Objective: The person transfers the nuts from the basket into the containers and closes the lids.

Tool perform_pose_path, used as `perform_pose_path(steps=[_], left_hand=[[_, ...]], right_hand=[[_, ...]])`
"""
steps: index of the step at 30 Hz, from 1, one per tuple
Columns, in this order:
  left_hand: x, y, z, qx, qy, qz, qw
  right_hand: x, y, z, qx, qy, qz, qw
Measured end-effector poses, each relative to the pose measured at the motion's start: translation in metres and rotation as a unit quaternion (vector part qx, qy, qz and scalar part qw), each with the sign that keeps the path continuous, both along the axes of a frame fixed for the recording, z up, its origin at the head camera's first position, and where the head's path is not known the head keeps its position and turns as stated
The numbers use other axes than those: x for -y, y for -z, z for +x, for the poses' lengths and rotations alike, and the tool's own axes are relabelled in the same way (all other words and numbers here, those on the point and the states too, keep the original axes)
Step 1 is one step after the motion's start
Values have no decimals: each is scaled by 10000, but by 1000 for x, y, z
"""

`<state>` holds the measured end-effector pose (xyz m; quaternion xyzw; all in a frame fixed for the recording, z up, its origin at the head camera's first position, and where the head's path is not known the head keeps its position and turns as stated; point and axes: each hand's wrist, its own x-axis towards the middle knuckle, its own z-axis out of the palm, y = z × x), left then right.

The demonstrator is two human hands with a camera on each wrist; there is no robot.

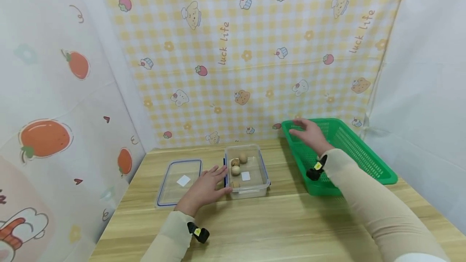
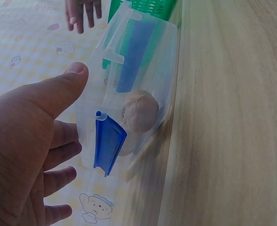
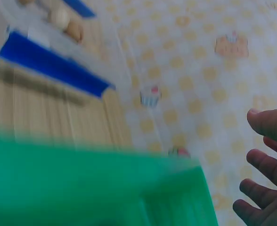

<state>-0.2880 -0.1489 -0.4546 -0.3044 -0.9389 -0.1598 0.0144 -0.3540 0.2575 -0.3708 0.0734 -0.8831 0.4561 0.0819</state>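
Seeing the left hand above the bench, fingers straight and spread, just beside the left wall of the clear container; cannot tell whether touching. Find the lid flat, just left of those fingers. Find round beige pieces right of them, across that wall, inside the container: long axis running away from the body, nearer the left hand. Farther off, find the right hand over the left rim of the green basket, fingers apart, holding nothing, well right of the container.

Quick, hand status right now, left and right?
Left hand: open, holding nothing, beside the clear box.
Right hand: open, holding nothing, near the green basket.
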Motion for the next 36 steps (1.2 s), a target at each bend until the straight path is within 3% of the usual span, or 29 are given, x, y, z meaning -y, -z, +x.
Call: perform_pose_path(steps=[7, 14, 20, 27, 36], left_hand=[[0, -3, -1, -14, -24, -27, 10000], [-1, -4, -3, -54, 5, -46, 10000], [-2, -4, -3, -73, -6, -68, 9999], [-2, -4, -4, -73, -40, -93, 9999], [-1, -3, 0, 11, -59, -24, 10000]], right_hand=[[-54, 13, -2, 185, -66, 252, 9995], [-93, 33, -1, 404, -63, 844, 9956], [-106, 41, 2, 872, -442, 1162, 9884], [-114, 48, -3, 1679, -841, 1463, 9713], [-125, 62, -15, 1718, -1093, 1871, 9610]])
